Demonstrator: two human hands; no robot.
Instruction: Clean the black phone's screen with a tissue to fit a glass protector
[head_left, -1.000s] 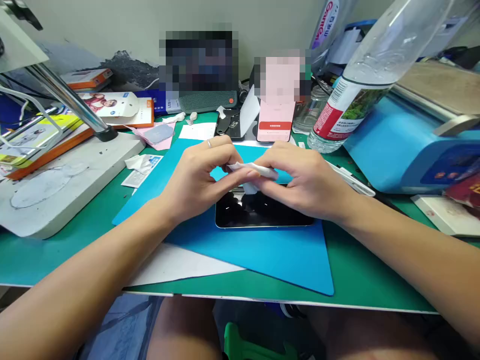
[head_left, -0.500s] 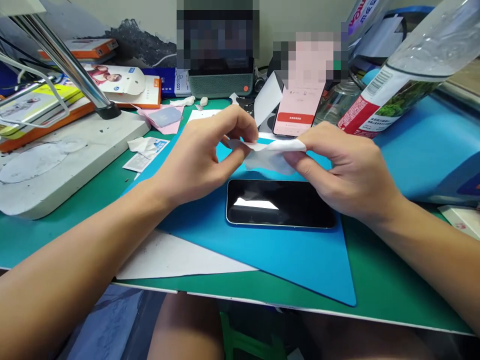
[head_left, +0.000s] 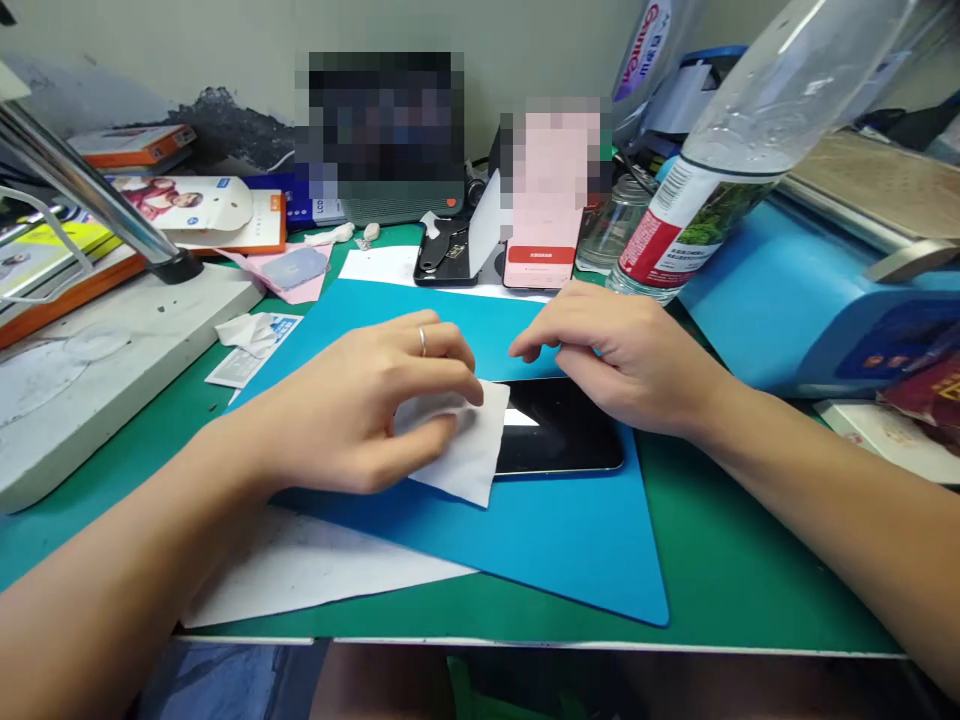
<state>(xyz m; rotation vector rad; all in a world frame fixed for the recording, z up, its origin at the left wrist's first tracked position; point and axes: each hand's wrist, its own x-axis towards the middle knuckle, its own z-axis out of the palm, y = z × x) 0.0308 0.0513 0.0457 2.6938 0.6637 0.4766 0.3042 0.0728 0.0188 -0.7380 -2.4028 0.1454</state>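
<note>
A black smartphone (head_left: 570,440) lies flat, screen up, on a blue mat (head_left: 525,545). Over the phone's left part is spread a thin white wipe (head_left: 484,450), one corner hanging past the near edge onto the mat. My left hand (head_left: 375,400), with a ring on one finger, is closed on the wipe, thumb and fingertips against it. Above the phone's right end hovers my right hand (head_left: 622,350); its fingers are bent, a gap shows between thumb and forefinger, and nothing is in it.
A white lamp base (head_left: 120,370) stands at the left beside stacked boxes (head_left: 195,205). Behind the mat, a phone with a pink screen (head_left: 544,235) leans upright near a glass jar (head_left: 615,225). A tilted plastic bottle (head_left: 697,190) and a blue machine (head_left: 787,310) are at the right.
The wipe has come down from both hands onto the phone's left part. My right hand has let go of it; my left hand stays on it. The whole view has shifted slightly.
</note>
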